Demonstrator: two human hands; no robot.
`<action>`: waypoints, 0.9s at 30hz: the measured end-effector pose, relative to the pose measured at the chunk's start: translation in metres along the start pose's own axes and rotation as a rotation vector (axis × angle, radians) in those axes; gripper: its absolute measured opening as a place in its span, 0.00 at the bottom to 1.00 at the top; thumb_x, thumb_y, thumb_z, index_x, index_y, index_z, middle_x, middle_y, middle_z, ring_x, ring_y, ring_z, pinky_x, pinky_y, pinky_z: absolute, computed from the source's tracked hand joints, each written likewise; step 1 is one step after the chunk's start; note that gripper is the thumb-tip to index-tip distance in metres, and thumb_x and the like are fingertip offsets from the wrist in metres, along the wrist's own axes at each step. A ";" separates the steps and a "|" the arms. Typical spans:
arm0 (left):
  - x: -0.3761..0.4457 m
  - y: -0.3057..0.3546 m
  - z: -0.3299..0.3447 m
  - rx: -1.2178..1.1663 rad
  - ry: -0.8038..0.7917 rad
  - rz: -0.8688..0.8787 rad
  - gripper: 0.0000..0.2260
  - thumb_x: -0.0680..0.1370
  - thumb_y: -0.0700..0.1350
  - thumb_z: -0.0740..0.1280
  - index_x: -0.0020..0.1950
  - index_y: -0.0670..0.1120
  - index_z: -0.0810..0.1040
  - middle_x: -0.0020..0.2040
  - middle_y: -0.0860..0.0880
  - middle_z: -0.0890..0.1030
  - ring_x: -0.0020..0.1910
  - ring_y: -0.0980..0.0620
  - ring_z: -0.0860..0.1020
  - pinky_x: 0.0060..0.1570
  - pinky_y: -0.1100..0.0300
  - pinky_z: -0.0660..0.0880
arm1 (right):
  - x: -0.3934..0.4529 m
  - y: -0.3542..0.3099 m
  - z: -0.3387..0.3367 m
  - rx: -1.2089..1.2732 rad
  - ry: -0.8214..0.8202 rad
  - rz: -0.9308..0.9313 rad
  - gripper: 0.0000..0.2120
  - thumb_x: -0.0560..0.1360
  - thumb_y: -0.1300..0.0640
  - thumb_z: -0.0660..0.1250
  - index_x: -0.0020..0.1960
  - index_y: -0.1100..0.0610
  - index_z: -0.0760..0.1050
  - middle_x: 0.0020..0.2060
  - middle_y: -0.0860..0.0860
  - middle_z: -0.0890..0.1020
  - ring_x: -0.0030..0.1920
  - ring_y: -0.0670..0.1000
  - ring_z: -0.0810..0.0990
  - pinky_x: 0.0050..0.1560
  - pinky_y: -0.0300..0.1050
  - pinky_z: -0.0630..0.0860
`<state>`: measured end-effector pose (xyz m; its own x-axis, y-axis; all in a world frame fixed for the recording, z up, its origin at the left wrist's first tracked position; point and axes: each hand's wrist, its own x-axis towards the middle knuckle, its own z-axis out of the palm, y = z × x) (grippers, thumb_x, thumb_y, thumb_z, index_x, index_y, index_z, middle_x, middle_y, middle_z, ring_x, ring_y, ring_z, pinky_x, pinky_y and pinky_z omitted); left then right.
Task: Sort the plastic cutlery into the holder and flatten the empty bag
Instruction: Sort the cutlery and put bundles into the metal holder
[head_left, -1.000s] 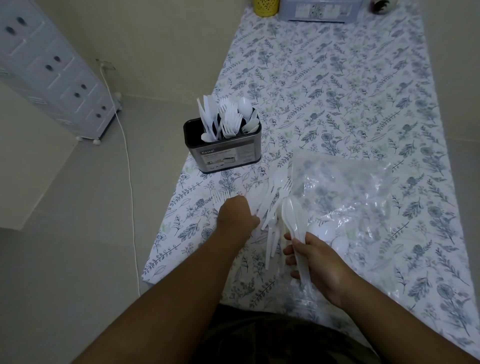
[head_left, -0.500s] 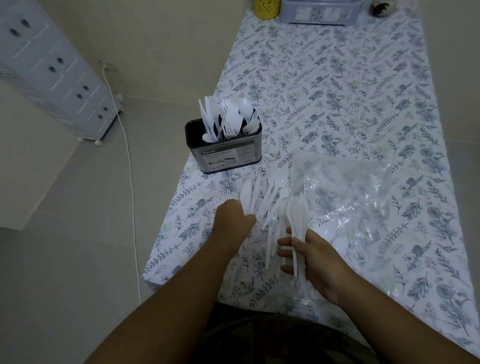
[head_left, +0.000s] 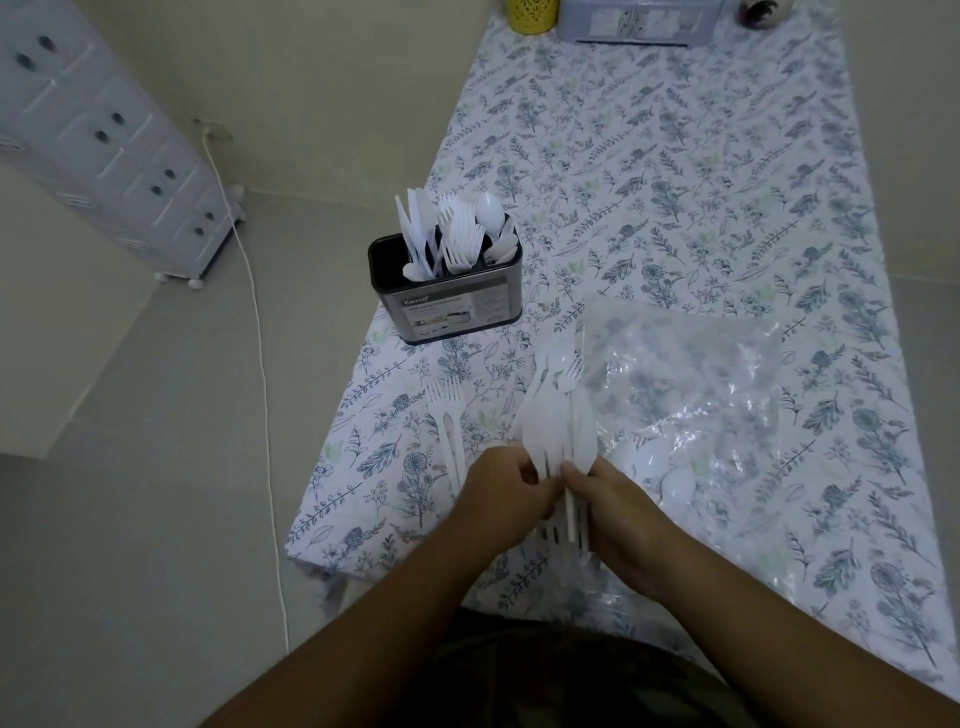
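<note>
A bundle of white plastic cutlery (head_left: 558, 415) stands between my two hands near the table's front edge. My left hand (head_left: 506, 493) grips its handles from the left, and my right hand (head_left: 615, 512) grips them from the right. The dark metal holder (head_left: 447, 301) sits near the table's left edge with white knives, forks and spoons standing in it. Two loose white forks (head_left: 447, 415) lie on the cloth left of the bundle. The clear plastic bag (head_left: 685, 395) lies crumpled to the right, with a few white spoons (head_left: 660, 465) inside it.
A floral tablecloth (head_left: 675, 182) covers the table. At the far end stand a yellow cup (head_left: 532, 13), a grey box (head_left: 639, 21) and a dark round object (head_left: 763, 10). On the floor at left are a white drawer unit (head_left: 104, 140) and a white cable (head_left: 260, 364).
My hands have come together; the spread cutlery is now gathered into one bundle held by both. Two forks that were by my left hand now lie uncovered on the cloth.
</note>
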<state>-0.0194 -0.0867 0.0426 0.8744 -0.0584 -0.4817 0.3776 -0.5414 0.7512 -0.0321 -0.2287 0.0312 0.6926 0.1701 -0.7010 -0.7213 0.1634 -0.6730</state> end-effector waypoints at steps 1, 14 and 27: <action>-0.002 0.001 0.002 -0.005 -0.016 0.010 0.12 0.76 0.50 0.71 0.36 0.45 0.80 0.33 0.47 0.84 0.34 0.52 0.84 0.38 0.54 0.83 | 0.000 0.001 -0.001 -0.002 -0.008 -0.006 0.14 0.86 0.56 0.58 0.67 0.52 0.77 0.55 0.57 0.86 0.56 0.61 0.85 0.59 0.67 0.80; -0.006 0.010 0.026 0.208 0.014 0.117 0.11 0.80 0.39 0.63 0.60 0.46 0.81 0.51 0.51 0.82 0.48 0.56 0.80 0.38 0.78 0.67 | -0.016 0.010 -0.023 0.020 0.002 -0.010 0.13 0.81 0.59 0.67 0.65 0.55 0.78 0.54 0.58 0.86 0.55 0.61 0.86 0.56 0.70 0.80; 0.038 -0.017 0.017 0.645 -0.004 0.291 0.29 0.79 0.45 0.61 0.80 0.46 0.60 0.79 0.45 0.62 0.78 0.47 0.60 0.76 0.48 0.60 | -0.032 0.010 -0.087 0.280 0.312 -0.037 0.12 0.84 0.58 0.62 0.59 0.66 0.76 0.45 0.62 0.81 0.40 0.58 0.83 0.38 0.53 0.81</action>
<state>0.0021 -0.0934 0.0038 0.9108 -0.2785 -0.3047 -0.1278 -0.8921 0.4333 -0.0621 -0.3173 0.0262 0.6535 -0.1361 -0.7446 -0.6385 0.4292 -0.6388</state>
